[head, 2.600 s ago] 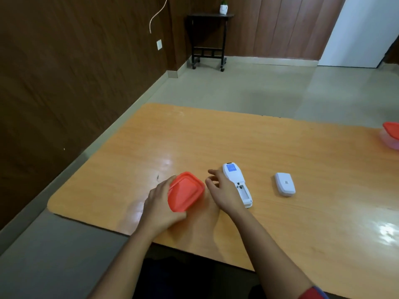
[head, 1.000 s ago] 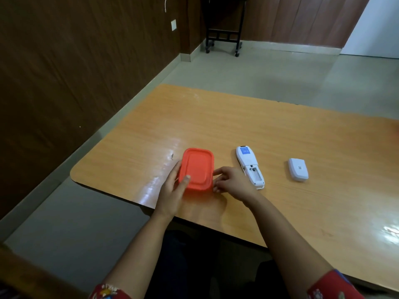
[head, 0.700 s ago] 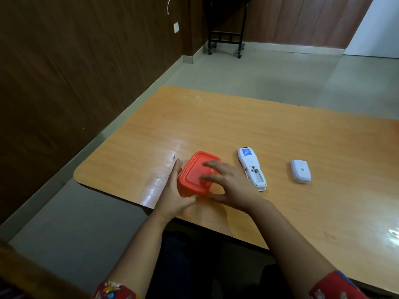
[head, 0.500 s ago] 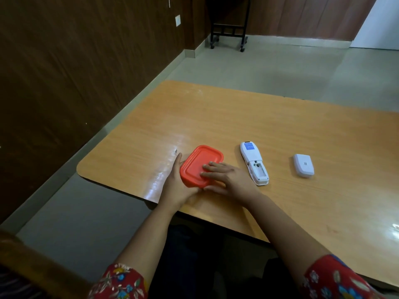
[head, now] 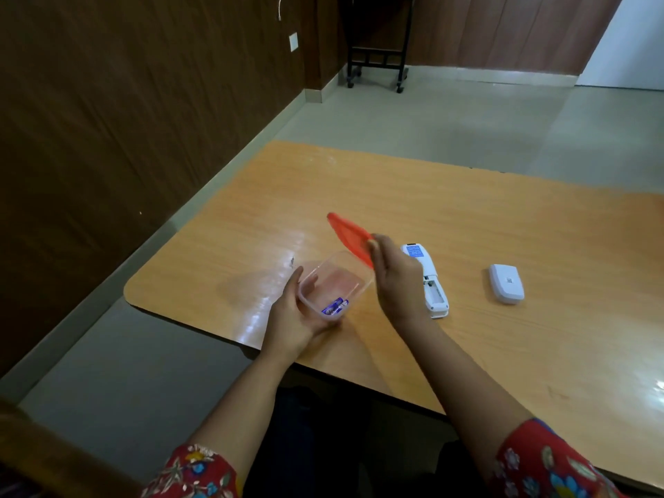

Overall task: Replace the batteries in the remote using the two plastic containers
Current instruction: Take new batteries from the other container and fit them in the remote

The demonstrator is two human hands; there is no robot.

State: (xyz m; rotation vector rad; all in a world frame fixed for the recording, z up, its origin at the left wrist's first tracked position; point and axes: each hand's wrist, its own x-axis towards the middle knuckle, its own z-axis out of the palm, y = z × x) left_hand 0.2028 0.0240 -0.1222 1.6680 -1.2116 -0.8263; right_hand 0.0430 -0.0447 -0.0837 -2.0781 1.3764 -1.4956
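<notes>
From the head camera we see the table [head: 413, 195] running from the near left corner out to the right, with our two arms reaching in from the bottom. Our left hand [head: 293, 318] cups the clear tub [head: 334, 285] from its seven o'clock side, fingers curled around its near end and thumb up along the left wall. The tub sits open near the table's front edge; two blue batteries [head: 335, 305] lie side by side in its near end. Our right hand [head: 395, 278] holds the red lid [head: 350, 239] at the lid's four o'clock corner, fingers closed on its edge, the lid tilted steeply and lifted clear above the tub's far rim. Just at three o'clock from that hand lies the white remote [head: 427, 282], back up, its battery bay uncovered at the near end; whether anything sits in the bay we cannot tell. Well apart at three o'clock from the remote lies its white cover [head: 506, 283].
</notes>
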